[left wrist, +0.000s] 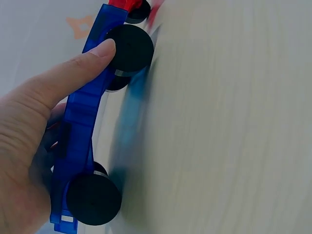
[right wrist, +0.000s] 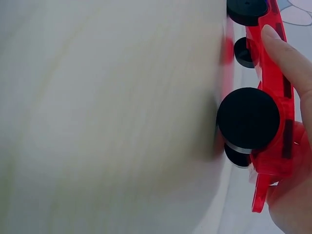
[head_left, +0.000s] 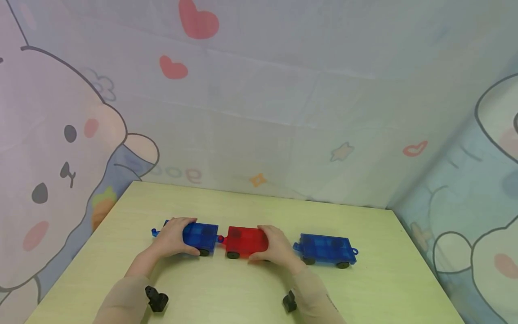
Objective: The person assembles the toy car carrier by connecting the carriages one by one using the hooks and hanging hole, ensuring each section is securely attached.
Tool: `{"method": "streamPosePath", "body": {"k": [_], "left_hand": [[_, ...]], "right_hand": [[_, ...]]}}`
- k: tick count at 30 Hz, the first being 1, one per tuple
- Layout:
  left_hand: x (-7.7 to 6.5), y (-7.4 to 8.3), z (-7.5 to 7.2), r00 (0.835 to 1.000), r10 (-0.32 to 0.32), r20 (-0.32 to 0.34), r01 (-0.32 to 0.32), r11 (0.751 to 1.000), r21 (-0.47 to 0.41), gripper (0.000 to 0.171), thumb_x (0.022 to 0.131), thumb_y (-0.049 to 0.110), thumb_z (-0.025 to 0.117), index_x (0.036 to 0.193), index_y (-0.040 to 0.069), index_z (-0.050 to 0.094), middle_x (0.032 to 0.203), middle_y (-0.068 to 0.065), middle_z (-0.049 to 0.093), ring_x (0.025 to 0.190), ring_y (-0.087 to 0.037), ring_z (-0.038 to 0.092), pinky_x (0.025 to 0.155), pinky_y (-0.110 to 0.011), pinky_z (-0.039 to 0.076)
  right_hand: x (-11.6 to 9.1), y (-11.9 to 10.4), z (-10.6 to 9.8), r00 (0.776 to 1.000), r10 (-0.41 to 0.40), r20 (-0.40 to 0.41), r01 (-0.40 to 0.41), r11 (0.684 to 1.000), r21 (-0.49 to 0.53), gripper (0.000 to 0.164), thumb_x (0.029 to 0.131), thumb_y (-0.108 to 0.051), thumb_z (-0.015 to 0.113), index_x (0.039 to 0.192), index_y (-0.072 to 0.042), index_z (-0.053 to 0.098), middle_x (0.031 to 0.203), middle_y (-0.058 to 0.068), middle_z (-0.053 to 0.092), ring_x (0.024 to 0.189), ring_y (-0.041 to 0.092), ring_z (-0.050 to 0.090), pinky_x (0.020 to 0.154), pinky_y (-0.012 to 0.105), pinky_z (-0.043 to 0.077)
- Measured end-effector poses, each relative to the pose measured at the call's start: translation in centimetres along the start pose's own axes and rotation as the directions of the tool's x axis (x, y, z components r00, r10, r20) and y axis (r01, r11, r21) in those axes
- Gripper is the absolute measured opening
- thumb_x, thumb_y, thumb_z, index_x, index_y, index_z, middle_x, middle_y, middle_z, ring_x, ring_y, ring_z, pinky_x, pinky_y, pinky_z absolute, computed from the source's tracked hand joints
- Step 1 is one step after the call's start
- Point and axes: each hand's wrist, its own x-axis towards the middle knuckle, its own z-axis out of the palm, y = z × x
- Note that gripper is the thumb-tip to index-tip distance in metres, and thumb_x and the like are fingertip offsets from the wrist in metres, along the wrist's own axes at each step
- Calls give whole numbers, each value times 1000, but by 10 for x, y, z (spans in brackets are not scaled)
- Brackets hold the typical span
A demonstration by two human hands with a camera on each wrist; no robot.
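My left hand (head_left: 175, 237) grips a translucent blue toy train car (head_left: 205, 235) from its left end, thumb along the near side. In the left wrist view the thumb lies by a black wheel (left wrist: 130, 48) of that car. Right of it, my right hand (head_left: 275, 245) holds a red toy train car (head_left: 243, 240) across its right end, with thumb and fingers on opposite sides. The blue car's right end and the red car's left end meet at a small coupling (head_left: 220, 239). A red hook (right wrist: 260, 195) extends from the red car's other end in the right wrist view.
A second blue toy train car (head_left: 327, 248) stands on the pale table (head_left: 226, 297), right of my right hand, with a loop at its right end. A printed cloth (head_left: 275, 103) hangs behind the table. Black wrist mounts (head_left: 157, 299) sit on both forearms.
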Motion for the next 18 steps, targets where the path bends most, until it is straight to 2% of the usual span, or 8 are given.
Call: {"method": "streamPosePath", "body": {"k": [3, 10, 18], "left_hand": [[1, 2, 0, 1000, 1, 8, -1, 1000, 1, 99, 59, 49, 90, 137, 0, 52, 137, -25, 55, 130, -48, 45, 112, -66, 24], [1, 5, -5, 1000, 22, 16, -23, 998, 66, 100, 58, 49, 90, 136, -1, 53, 137, -25, 54, 134, -45, 43, 115, -66, 15], [3, 16, -11, 998, 29, 55, -33, 996, 84, 107, 56, 46, 93, 142, 1, 47, 143, -27, 48, 138, -47, 35, 115, -66, 16]], "right_hand": [[0, 0, 0, 1000, 0, 2, 0, 1000, 5, 93, 67, -44, 87, 140, -1, 48, 142, 19, 51, 134, 40, 44, 110, 55, 38], [0, -2, -3, 1000, -10, 6, 10, 1000, -7, 96, 68, -44, 87, 144, -4, 44, 149, 18, 44, 146, 40, 27, 117, 61, 21], [-4, -9, -18, 999, -14, -30, 16, 999, 49, 95, 69, -38, 88, 145, -6, 43, 153, 18, 39, 146, 41, 25, 112, 62, 31]]}}
